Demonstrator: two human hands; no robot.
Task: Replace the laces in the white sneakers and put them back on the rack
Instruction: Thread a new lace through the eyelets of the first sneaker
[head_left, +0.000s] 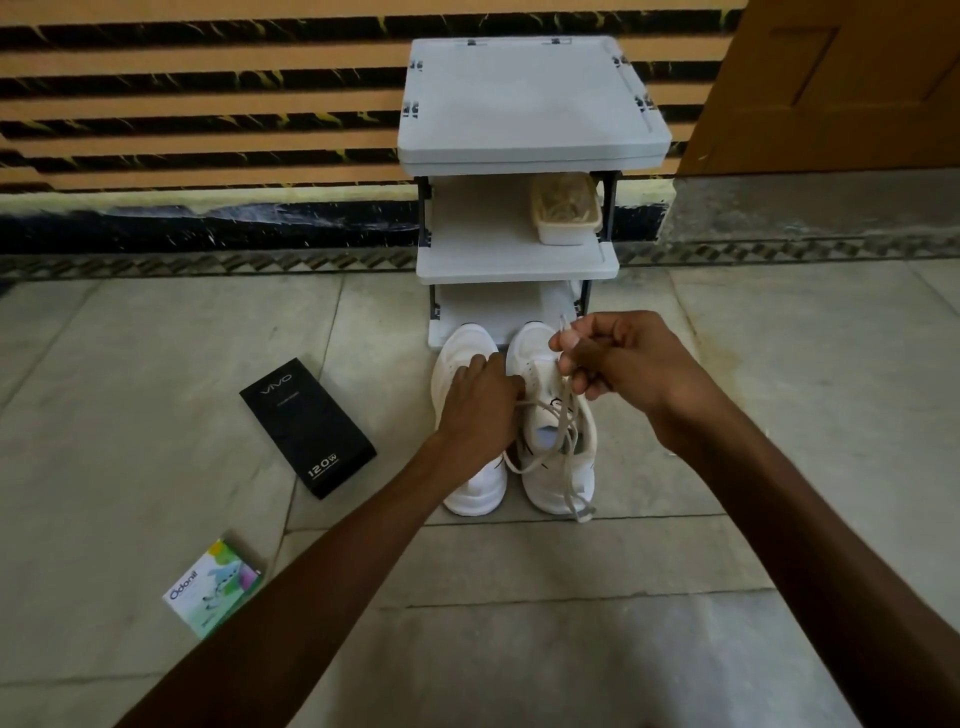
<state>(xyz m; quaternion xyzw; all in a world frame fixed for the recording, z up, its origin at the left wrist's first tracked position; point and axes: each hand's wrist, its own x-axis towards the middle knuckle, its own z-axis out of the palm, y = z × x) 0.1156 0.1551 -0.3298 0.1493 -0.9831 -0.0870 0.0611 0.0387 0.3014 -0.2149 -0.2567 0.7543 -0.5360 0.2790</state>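
Note:
Two white sneakers stand side by side on the floor tiles in front of the white rack (519, 254), toes toward it. My left hand (475, 402) rests on the left sneaker (470, 488) and reaches to the eyelets of the right sneaker (556, 467); what its fingertips hold is hidden. My right hand (618, 358) is raised above the right sneaker and pinches the tip of an off-white lace (563, 441). That lace hangs in loose loops over the shoe's opening and trails down to its heel.
A lidded plastic box (566, 210) of light laces sits on the rack's middle shelf. A black phone box (306, 426) lies left of the sneakers, and a small green Odonil box (213, 587) sits nearer me. A wooden door (831, 88) stands at the right.

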